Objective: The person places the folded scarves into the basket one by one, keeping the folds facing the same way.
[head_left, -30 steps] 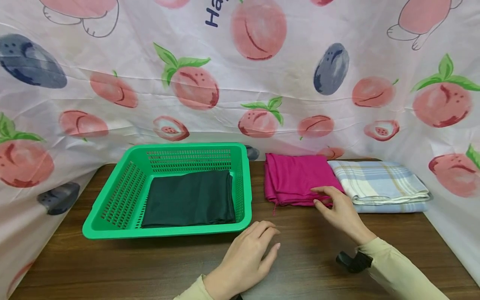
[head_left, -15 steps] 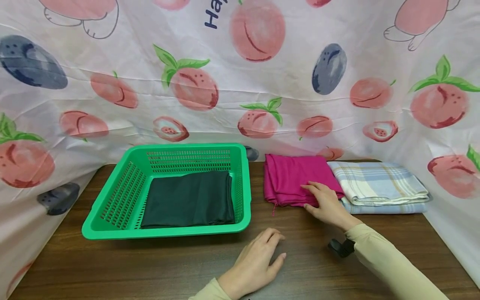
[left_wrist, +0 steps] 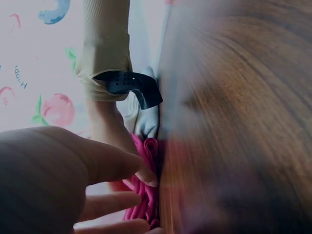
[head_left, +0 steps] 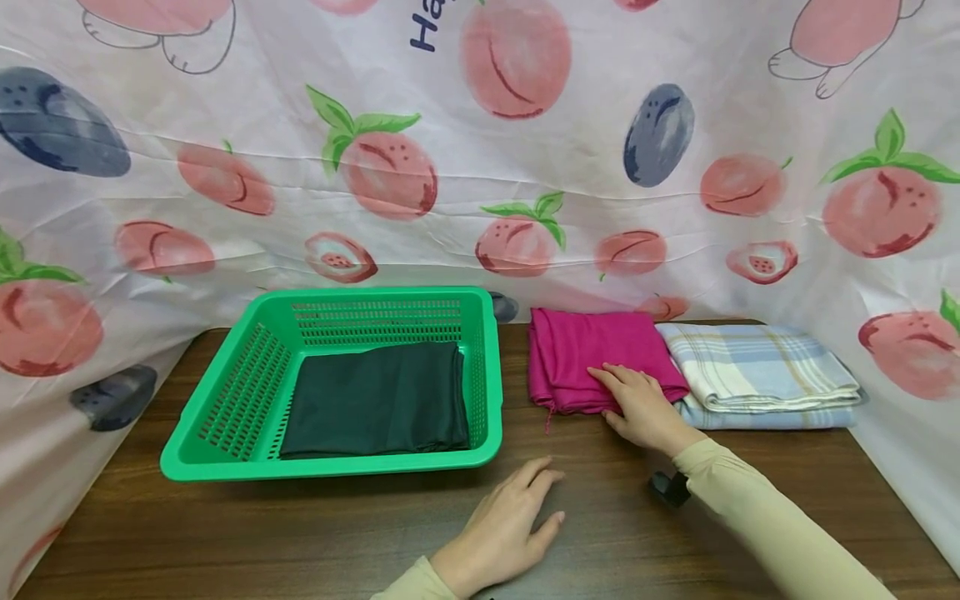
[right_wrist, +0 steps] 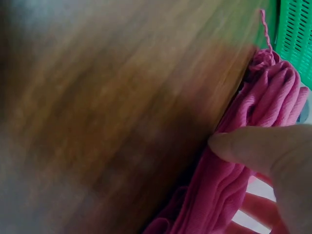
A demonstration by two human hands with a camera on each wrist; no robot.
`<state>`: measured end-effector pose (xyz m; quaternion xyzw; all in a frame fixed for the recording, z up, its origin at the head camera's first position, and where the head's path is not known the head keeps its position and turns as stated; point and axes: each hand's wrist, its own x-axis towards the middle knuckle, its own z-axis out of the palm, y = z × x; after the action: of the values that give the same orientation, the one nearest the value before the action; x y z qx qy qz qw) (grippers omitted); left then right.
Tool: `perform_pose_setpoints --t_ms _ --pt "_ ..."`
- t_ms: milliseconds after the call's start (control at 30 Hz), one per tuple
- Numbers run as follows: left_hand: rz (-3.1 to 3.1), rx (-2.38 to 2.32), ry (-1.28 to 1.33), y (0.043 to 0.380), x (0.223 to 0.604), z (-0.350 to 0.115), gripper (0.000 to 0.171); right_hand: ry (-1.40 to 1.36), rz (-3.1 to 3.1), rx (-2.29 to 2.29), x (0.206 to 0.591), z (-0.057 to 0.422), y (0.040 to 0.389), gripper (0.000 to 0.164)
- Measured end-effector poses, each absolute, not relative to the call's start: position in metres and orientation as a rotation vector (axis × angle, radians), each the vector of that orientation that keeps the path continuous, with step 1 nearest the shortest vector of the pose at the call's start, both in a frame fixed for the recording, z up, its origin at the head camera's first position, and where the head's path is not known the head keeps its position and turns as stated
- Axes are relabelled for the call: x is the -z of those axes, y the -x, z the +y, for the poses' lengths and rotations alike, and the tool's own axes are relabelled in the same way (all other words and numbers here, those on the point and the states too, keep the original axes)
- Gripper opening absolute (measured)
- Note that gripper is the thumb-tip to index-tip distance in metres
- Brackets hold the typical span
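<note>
A folded magenta cloth [head_left: 573,358] with a twisted tassel lies on the table, right of the basket. My right hand [head_left: 643,410] is over its front right part, fingers lying on top. In the right wrist view the thumb [right_wrist: 243,146] touches the layered front edge, and light shows between the other fingers. My left hand [head_left: 498,529] is above the table in front of the basket, fingers loosely bent, holding nothing. A green plastic basket [head_left: 330,467] stands at left with a folded dark green cloth [head_left: 378,400] inside.
A folded blue and white plaid cloth [head_left: 765,367] lies right of the magenta one, touching or nearly touching it. The brown wooden table [head_left: 300,533] ends at a fruit-printed curtain [head_left: 420,258] behind and at the sides.
My right hand has moved left and farther onto the magenta cloth. My left hand has shifted slightly right and toward me. The cloths and basket stay in place.
</note>
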<state>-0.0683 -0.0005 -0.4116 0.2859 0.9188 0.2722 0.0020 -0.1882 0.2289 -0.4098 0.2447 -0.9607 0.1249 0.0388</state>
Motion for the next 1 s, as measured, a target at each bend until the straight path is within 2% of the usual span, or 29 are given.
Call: perform_pose_setpoints --t_ms 200,500,767,1000 --pt "2.894 -0.821 -0.825 0.074 0.411 0.003 0.044 -0.788 -2.875 -0.257 0.410 0.227 0.191 0.055" --pt "2.922 -0.801 -0.779 0.080 0.411 0.007 0.050 -0.736 -2.801 -0.282 0.407 0.228 0.194 0.024" --pt "2.926 -0.848 -0.703 0.082 0.411 0.006 0.059 -0.710 -2.767 -0.198 0.407 0.222 0.178 0.020" --pt "2.949 -0.877 -0.697 0.082 0.409 0.008 0.056 -0.710 -2.739 -0.181 0.410 0.222 0.149 0.021"
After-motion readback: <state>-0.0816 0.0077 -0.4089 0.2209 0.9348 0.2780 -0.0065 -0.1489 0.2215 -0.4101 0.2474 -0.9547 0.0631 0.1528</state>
